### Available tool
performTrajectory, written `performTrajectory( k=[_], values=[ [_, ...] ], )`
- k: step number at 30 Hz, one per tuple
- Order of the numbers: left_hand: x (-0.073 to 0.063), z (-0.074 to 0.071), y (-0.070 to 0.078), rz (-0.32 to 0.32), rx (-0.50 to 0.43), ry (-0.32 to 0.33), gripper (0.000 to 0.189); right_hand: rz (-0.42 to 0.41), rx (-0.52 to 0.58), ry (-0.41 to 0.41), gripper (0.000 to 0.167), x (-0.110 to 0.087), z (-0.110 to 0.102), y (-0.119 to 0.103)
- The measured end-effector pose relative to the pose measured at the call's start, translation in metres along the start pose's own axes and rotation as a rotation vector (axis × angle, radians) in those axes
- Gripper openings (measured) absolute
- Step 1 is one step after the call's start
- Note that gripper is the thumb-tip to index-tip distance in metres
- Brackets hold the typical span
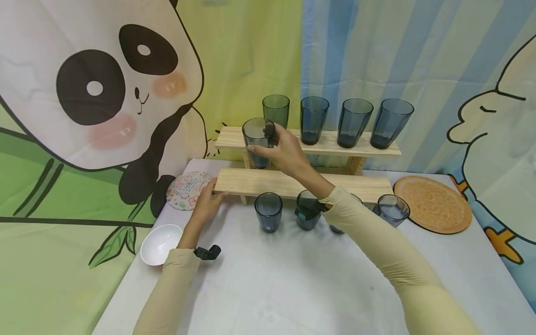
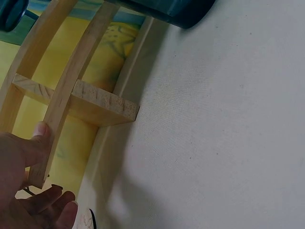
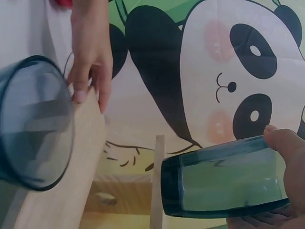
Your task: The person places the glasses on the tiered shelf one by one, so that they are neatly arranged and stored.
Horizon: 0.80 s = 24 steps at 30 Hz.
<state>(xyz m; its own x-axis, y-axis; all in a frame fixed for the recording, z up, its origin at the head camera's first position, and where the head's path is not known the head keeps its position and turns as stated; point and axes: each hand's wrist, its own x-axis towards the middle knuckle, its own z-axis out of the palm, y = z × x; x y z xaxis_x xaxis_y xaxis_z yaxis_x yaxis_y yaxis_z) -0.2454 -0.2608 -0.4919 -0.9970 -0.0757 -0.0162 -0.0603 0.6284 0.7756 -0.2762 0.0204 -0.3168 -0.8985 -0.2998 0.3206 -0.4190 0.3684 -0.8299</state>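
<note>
Two bare hands engage tinted glassware and pale wooden boards. The right hand [image 1: 289, 151] pinches a smoky-blue glass [image 1: 254, 135] between its thumb and curled fingers; the glass is nearly upright, mouth upward, in front of the left end of the upper board [image 1: 324, 148]. Whether its base touches either board cannot be told. The left hand [image 1: 205, 203] grips the left end of the lower board [image 1: 259, 180], thumb against one face and fingers bent about the end. A dark left wrist device [image 1: 208, 252] and a dark right wrist device [image 1: 309, 212] adjoin the tan sleeves [image 1: 377, 251]. Four upper glasses [image 1: 314, 120] stand in a row on the upper board, the leftmost partly overlapped by the gripped one. Four lower glasses [image 1: 268, 211] stand on the white table [image 1: 268, 284] before the lower board, the third largely covered by the right arm. At left, a floral disc [image 1: 187, 190] lies just beyond the left hand, and a white bowl [image 1: 161, 243] sits beside the left forearm. At right lies a round brown disc [image 1: 433, 204]. A printed panda [image 1: 138, 93] decorates the backdrop.
</note>
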Motion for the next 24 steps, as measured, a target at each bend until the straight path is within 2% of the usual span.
performTrajectory(
  k=[9,13,20,24],
  values=[
    [0.001,0.000,-0.001,0.027,-0.004,0.005,0.079,0.037,-0.004,0.030,0.069,0.043,0.029,-0.017],
    [0.001,0.000,0.000,0.029,-0.012,-0.002,0.078,0.046,0.003,0.053,0.073,0.061,0.041,-0.017],
    [0.001,-0.001,-0.001,0.037,0.001,0.009,0.077,0.107,0.000,0.095,0.098,0.090,0.060,-0.018],
    [0.001,-0.002,-0.001,0.040,-0.007,0.009,0.077,0.138,-0.005,0.123,0.099,0.102,0.068,-0.020]
  ],
)
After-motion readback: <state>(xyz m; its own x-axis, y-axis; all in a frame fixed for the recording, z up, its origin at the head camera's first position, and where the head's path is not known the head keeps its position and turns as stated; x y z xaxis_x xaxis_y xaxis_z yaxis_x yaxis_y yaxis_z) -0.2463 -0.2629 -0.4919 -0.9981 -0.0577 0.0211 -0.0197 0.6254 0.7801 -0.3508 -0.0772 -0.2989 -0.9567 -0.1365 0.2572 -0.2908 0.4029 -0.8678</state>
